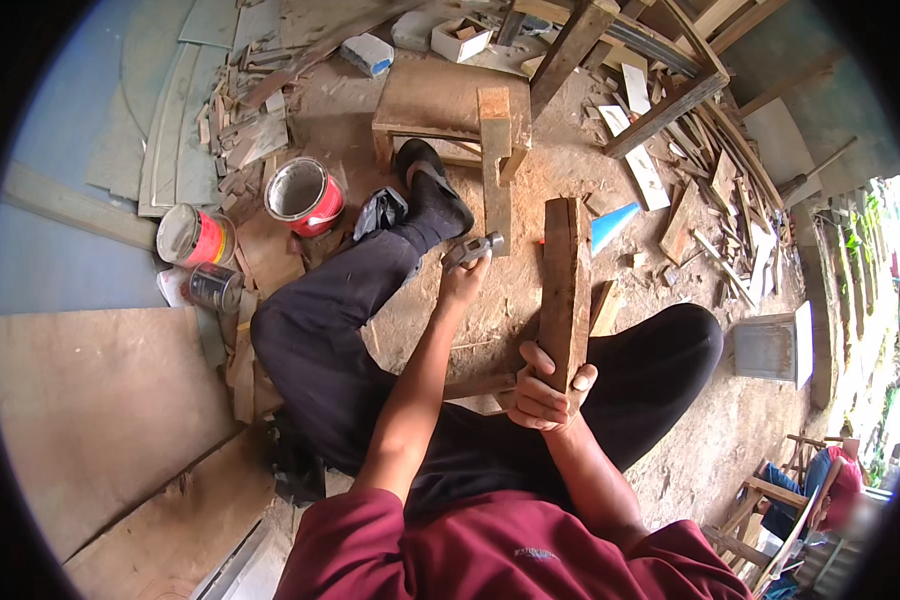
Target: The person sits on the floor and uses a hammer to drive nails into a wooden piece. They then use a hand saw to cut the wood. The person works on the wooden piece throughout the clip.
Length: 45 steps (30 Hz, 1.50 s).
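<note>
Head view: a person sits on a dusty floor [530,170] with legs spread, looking down at both hands.
Left hand [462,280]: closed around the handle of a hammer [473,249], whose metal head sits just above the fist, near the left foot.
Right hand [547,390]: wrapped tightly around the lower end of a wooden plank [566,290], fingers curled over its edge.
Plank position: standing on edge between the knees, running away from the person, just to the right of the hammer.
Floor surface: bare earth or concrete, strewn with sawdust, chips and thin offcuts.
Low wooden stool [450,105]: beyond the left foot, with a short upright board leaning against its front.
Paint cans: an open red can [303,195] beside the left leg, another red can [195,236] and a small dark tin [214,287] to its left.
Left side: flat plywood sheets [100,400] and pale panels lying on the floor.
Right side: a heap of scrap timber [710,150] and slats, a grey metal box [768,347] nearer the right knee.
Far lower right: another person sits on a wooden chair [780,500]; greenery shows at the rim.
</note>
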{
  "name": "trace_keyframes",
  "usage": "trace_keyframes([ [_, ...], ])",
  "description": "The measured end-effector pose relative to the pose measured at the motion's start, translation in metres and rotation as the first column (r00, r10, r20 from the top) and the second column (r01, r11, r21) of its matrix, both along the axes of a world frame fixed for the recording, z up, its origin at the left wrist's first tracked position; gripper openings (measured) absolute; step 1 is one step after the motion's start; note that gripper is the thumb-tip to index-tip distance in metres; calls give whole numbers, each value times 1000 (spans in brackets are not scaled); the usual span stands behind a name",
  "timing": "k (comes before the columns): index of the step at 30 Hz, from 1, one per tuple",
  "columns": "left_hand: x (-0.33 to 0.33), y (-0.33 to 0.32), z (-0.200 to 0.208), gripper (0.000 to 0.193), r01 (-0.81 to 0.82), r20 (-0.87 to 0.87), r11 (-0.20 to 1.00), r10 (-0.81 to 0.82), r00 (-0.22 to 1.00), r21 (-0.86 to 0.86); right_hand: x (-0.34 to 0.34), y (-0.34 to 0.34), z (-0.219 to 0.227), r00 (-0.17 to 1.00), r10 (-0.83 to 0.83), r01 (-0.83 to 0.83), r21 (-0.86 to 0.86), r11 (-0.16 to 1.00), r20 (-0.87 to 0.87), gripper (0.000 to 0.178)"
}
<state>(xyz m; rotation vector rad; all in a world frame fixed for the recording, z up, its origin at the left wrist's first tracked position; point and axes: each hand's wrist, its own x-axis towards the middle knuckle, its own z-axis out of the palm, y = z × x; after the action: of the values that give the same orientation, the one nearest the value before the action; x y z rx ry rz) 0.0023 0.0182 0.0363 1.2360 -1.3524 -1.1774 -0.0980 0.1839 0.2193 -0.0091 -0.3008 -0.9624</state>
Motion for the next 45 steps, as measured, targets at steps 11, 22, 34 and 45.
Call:
trace_keyframes([
  [11, -14, 0, -13, 29, 108, 96, 993, -103, 990, -45, -11, 9, 0, 999, -25, 24, 10, 1000, 29, 36],
  [22, -2, -14, -88, 21, 95, 257, 956, -21, 966, -278, -51, -41, 73, -502, 76, 450, -184, 874, -862, 15],
  [34, -31, -23, -56, 26, 108, 108, 991, -116, 987, 78, -46, -48, 68, -683, -597, 86, -858, 507, -421, 16],
  [45, -14, -20, -57, 28, 295, 337, 953, -258, 905, -62, -22, -23, 22, -478, -226, 276, -389, 879, -849, 24],
])
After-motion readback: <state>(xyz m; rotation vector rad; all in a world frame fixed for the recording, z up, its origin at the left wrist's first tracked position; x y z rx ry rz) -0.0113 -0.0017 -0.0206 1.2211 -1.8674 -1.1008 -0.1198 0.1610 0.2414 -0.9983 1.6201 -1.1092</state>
